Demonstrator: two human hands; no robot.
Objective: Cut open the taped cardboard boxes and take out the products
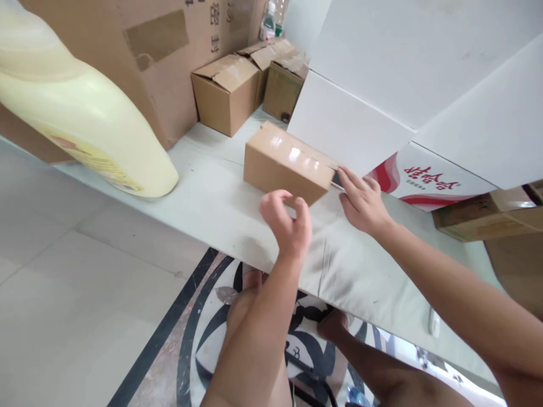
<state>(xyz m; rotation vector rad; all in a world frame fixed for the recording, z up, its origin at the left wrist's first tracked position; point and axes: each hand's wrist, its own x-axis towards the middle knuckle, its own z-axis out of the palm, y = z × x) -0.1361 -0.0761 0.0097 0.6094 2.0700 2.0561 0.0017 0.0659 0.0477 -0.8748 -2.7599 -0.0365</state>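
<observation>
A sealed brown cardboard box (288, 161) lies lengthwise on the pale cloth-covered table, with shiny clear tape along its top. My left hand (289, 223) is just in front of its near side, fingers loosely curled and thumb apart, with nothing visible between them. Whether it touches the box I cannot tell. At the box's right end, my right hand (362, 200) has its fingers stretched forward. Their tips are at a dark flat object (338, 179), partly hidden by the hand and the box, whose kind I cannot make out.
A pale yellow bottle (97, 124) looms at the left, before a large carton (169, 73). Smaller boxes (227, 93) and plastic bottles (268, 22) stand behind. A big white carton (348, 121) rises at the right. A small white object (433, 323) lies near the table's front edge.
</observation>
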